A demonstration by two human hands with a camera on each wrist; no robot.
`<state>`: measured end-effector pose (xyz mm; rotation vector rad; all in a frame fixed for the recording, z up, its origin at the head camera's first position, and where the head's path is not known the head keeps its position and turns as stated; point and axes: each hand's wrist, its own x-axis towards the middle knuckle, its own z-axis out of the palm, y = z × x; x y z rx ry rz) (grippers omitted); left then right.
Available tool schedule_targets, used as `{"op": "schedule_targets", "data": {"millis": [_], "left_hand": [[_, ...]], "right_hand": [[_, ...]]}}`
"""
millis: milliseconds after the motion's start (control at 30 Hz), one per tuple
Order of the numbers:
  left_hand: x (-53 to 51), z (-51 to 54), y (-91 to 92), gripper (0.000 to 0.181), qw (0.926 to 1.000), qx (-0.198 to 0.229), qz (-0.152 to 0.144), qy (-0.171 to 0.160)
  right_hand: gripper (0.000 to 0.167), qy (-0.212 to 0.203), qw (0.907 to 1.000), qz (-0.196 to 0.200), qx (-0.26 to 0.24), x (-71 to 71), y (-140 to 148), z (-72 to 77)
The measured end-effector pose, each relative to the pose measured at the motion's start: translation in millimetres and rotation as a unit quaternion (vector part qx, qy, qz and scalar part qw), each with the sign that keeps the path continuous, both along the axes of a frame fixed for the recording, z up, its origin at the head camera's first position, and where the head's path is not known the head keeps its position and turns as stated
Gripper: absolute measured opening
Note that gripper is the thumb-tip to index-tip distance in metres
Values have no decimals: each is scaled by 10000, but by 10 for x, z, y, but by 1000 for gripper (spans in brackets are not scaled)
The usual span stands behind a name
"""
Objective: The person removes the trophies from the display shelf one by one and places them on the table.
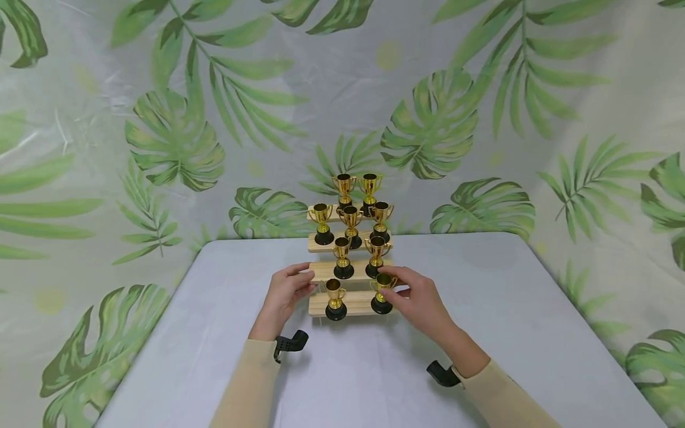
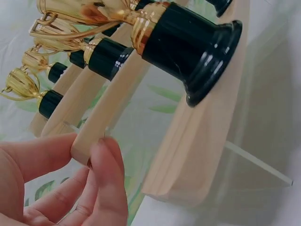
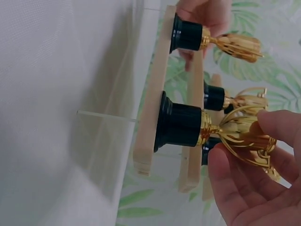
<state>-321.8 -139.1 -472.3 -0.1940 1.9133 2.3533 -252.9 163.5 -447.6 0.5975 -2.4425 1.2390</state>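
A tiered wooden rack (image 1: 351,304) holds several gold trophies with black bases. My left hand (image 1: 285,294) pinches the left end of the second shelf from the bottom; in the left wrist view the thumb and fingers (image 2: 107,160) grip the shelf end (image 2: 89,141). At the right end of the lowest shelf stands a gold trophy (image 1: 382,302), its cup held between the thumb and fingers of my right hand (image 1: 420,300). The right wrist view shows this trophy's black base (image 3: 181,125) against the shelf (image 3: 148,136), with my right hand (image 3: 263,179) around the cup.
Another trophy (image 1: 335,303) stands on the left of the lowest shelf. More trophies stand on the upper shelves, two of them at the top (image 1: 345,187). The rack is on a white-covered table (image 1: 353,380) before a leaf-patterned backdrop (image 1: 342,89).
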Motion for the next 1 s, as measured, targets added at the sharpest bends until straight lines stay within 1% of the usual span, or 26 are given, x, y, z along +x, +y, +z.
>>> {"op": "schedule_targets", "data": {"millis": [67, 233, 367, 467, 567, 700, 833, 1000], "left_hand": [[12, 4, 11, 42, 10000, -19, 40, -50], [27, 15, 30, 43, 10000, 12, 46, -1], [43, 18, -29, 42, 9999, 54, 87, 63], [48, -6, -73, 40, 9998, 65, 138, 119], [42, -41, -73, 42, 9996, 145, 128, 192], [34, -62, -49, 41, 9993, 218, 68, 288], [25, -49, -24, 41, 9992, 216, -27, 337], [9, -20, -2, 46, 9992, 163, -142, 330]], "right_hand": [[41, 2, 10000, 10, 12, 13, 10, 1], [40, 29, 10000, 67, -21, 30, 22, 26], [39, -13, 9998, 120, -127, 12, -8, 64], [39, 2, 9998, 150, -135, 5, -12, 93], [40, 95, 9998, 139, -85, 16, 41, 141], [41, 194, 9998, 74, -48, 48, 162, 232], [42, 230, 9997, -60, -60, 113, 291, 300], [41, 304, 9991, -304, -46, 214, 440, 314]]}}
